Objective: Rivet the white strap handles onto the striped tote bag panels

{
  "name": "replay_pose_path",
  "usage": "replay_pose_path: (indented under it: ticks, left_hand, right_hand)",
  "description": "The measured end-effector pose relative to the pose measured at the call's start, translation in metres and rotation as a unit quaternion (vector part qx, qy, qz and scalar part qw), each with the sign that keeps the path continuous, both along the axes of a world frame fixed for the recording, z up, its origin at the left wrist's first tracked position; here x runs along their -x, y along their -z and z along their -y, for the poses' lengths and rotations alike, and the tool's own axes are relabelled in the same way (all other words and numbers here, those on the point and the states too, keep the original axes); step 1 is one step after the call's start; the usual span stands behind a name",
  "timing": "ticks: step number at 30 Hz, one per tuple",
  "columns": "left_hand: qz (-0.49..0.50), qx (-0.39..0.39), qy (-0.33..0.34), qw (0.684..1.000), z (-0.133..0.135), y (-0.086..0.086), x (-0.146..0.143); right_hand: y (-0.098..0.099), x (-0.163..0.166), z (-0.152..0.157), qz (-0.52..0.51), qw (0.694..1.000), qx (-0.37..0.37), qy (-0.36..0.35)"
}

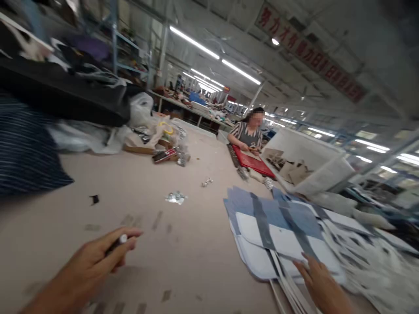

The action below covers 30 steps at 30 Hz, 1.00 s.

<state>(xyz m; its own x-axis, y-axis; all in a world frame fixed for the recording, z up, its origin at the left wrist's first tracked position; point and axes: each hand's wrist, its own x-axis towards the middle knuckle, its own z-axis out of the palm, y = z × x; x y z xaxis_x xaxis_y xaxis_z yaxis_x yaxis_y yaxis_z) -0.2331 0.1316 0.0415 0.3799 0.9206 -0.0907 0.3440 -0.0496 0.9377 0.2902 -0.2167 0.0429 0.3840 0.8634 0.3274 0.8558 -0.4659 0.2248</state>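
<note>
My left hand is closed above the table, its fingers wrapped round a short dark stick-like tool with a pale round end. What kind of tool it is does not show clearly. At the right, my right hand reaches over a stack of blue and white bag panels with dark grey straps. Its thumb and forefinger are apart at the lower edge of the stack; I cannot tell whether they touch it. Long pale strips hang from the panels toward me.
Small shiny metal pieces and a black scrap lie on the table. Bags and boxes crowd the far left. A co-worker sits behind a red piece, beside a white bin.
</note>
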Motion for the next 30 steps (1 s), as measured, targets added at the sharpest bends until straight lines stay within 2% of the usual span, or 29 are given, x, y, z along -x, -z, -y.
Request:
replay_pose_path:
  ticks: [2,3,5,7,9,11,14,15,16,19,20,22,24,27,29,30]
  left_hand:
    - [0.026,0.045,0.017,0.998,0.002,0.002,0.005]
    - [0.04,0.062,0.031,0.997,0.004,0.003,0.005]
    - [0.051,0.086,0.055,0.993,0.006,0.0,0.005]
    - [0.031,0.084,0.067,0.994,0.008,-0.006,0.009]
    - [-0.005,0.035,0.067,0.997,0.01,-0.015,0.017]
    - [-0.034,-0.026,0.074,0.996,0.01,-0.022,0.025]
    - [-0.072,-0.092,0.094,0.989,0.011,-0.024,0.034]
    - [-0.082,-0.117,0.095,0.985,0.011,-0.021,0.035]
    - [-0.088,-0.148,0.093,0.981,0.011,-0.018,0.034]
    - [-0.102,-0.245,0.096,0.959,0.012,-0.004,0.032]
    - [-0.112,-0.268,0.103,0.951,0.013,0.0,0.032]
    - [-0.135,-0.293,0.117,0.939,0.012,0.005,0.035]
    - [-0.151,-0.296,0.126,0.935,0.011,0.008,0.04]
    - [-0.159,-0.29,0.134,0.934,0.01,0.016,0.047]
    - [-0.15,-0.296,0.159,0.93,0.008,0.029,0.045]
    - [-0.14,-0.312,0.179,0.922,0.005,0.036,0.043]
  right_hand:
    - [0.025,0.013,-0.036,0.086,0.987,0.022,-0.131]
    - [0.036,0.025,-0.055,0.119,0.979,0.035,-0.165]
    - [0.051,0.053,-0.09,0.143,0.972,0.059,-0.175]
    - [0.056,0.077,-0.12,0.13,0.975,0.066,-0.165]
    - [0.053,0.094,-0.143,0.073,0.982,0.044,-0.166]
    - [0.044,0.109,-0.165,-0.042,0.987,-0.026,-0.15]
    - [0.025,0.158,-0.2,-0.21,0.962,-0.123,-0.121]
    - [0.018,0.184,-0.212,-0.239,0.954,-0.124,-0.129]
    - [0.01,0.213,-0.223,-0.339,0.924,-0.122,-0.128]
    - [-0.013,0.308,-0.255,-0.591,0.786,-0.074,-0.167]
    - [-0.02,0.335,-0.264,-0.645,0.742,-0.062,-0.175]
    - [-0.03,0.375,-0.28,-0.698,0.688,-0.047,-0.191]
    - [-0.031,0.397,-0.29,-0.719,0.659,-0.038,-0.216]
    - [-0.015,0.406,-0.297,-0.745,0.623,-0.033,-0.238]
    - [0.003,0.404,-0.298,-0.752,0.62,-0.035,-0.22]
    - [0.012,0.402,-0.3,-0.746,0.631,-0.043,-0.208]
